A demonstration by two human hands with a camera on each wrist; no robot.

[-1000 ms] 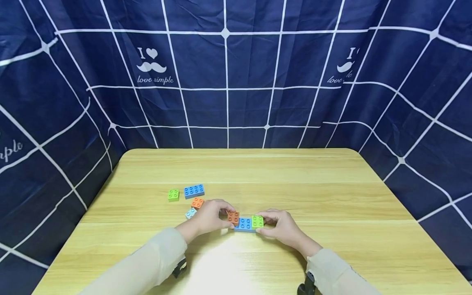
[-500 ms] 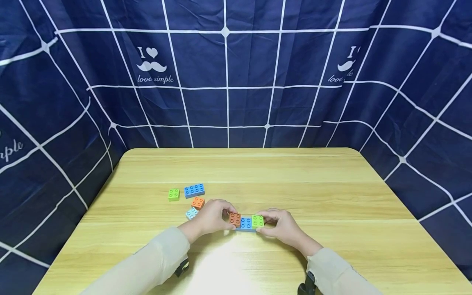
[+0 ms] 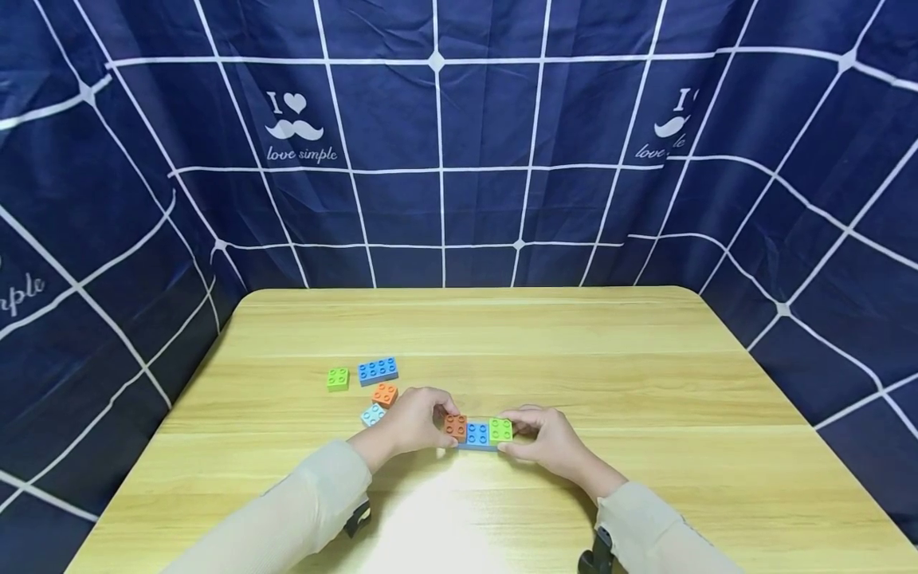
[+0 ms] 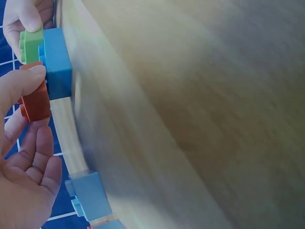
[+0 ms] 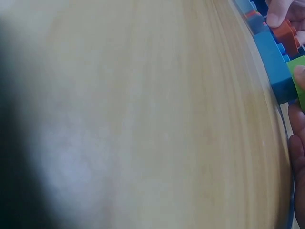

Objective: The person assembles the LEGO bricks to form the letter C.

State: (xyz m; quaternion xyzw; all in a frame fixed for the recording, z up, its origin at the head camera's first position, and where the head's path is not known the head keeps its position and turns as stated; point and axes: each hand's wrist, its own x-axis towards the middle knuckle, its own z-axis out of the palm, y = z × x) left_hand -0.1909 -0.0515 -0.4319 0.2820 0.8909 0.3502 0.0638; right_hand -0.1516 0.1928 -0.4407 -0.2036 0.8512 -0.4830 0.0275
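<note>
A long blue building brick (image 3: 477,434) lies on the table between the two hands, its middle studs showing. My left hand (image 3: 412,422) pinches a dark orange square brick (image 3: 456,428) between thumb and fingers at the blue brick's left end. In the left wrist view that dark orange brick (image 4: 36,102) overhangs the end of the blue brick (image 4: 58,62) and looks slightly tilted. On the right end sits a light green square brick (image 3: 500,430). My right hand (image 3: 552,440) grips that end, with its thumb on the green brick in the right wrist view (image 5: 296,71).
Left of the hands lie a loose green brick (image 3: 338,379), a second long blue brick (image 3: 378,371), a bright orange brick (image 3: 385,395) and a pale blue brick (image 3: 372,415), partly behind the left hand. A dark blue gridded curtain (image 3: 488,207) borders the wooden table (image 3: 610,343).
My left hand has brought the dark orange brick slightly right and lower over the blue brick's left end, covering more of its studs. The right hand stays in place.
</note>
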